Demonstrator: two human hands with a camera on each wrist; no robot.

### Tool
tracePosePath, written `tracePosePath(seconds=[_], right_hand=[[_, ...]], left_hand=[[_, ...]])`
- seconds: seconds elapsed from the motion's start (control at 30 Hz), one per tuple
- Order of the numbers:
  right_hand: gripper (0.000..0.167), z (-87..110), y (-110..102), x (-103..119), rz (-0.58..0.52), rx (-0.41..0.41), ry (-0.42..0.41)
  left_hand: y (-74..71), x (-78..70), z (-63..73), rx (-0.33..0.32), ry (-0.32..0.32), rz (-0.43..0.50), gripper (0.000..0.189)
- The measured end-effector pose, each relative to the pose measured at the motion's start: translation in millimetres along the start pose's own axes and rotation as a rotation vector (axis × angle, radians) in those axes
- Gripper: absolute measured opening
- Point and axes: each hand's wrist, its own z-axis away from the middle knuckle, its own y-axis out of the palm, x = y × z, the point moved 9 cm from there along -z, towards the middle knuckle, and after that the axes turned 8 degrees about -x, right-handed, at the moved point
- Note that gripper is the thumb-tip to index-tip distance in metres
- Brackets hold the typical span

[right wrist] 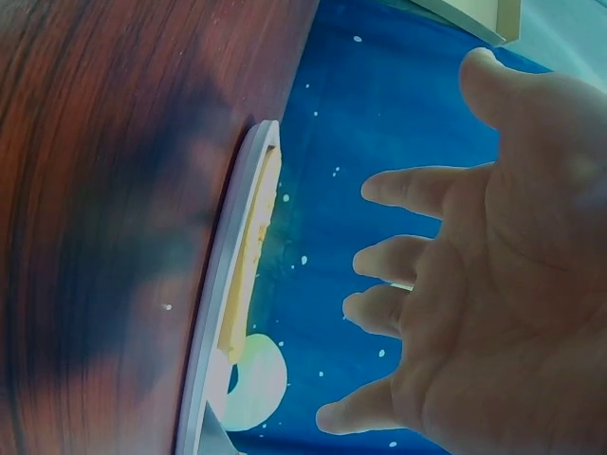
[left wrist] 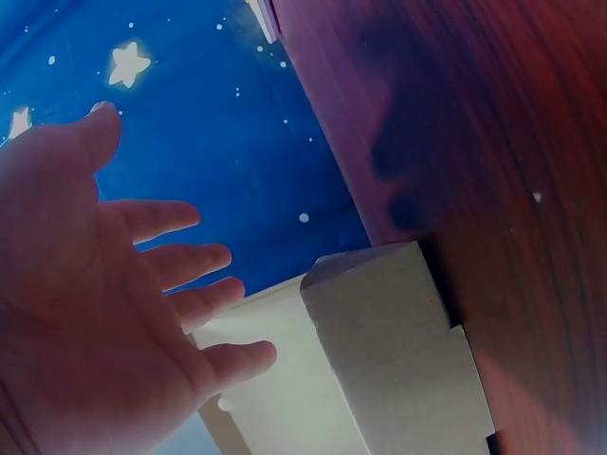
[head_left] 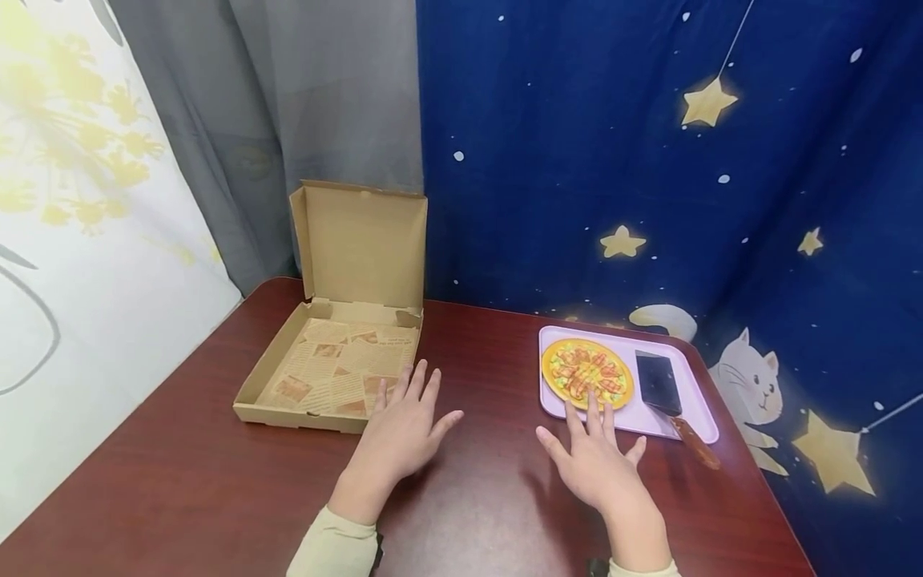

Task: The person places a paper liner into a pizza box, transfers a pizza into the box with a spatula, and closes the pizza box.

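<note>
My left hand hovers over the table with fingers spread, close to the near right corner of an open cardboard pizza box. Newspaper-print paper lines the box, and its lid stands upright at the back. My right hand is also spread, its fingertips overlapping the near edge of a lilac tray in the head view. On the tray lies a round pizza with a yellow crust. Beside it rests a server with a dark flat blade and wooden handle. Both palms hold nothing.
The dark red wooden table reaches back to a blue star-patterned curtain and a grey curtain. The server's handle sticks out past the tray's near right rim. A white patterned cloth hangs along the left side.
</note>
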Motion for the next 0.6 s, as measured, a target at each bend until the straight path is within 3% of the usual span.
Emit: tracePosePath(seconds=[0.6], right_hand=[[0.098, -1.9, -2.5, -4.0, 0.007, 0.013, 0.002]], left_hand=[[4.3, 0.0, -2.8, 0.012, -0.005, -0.003, 0.079]])
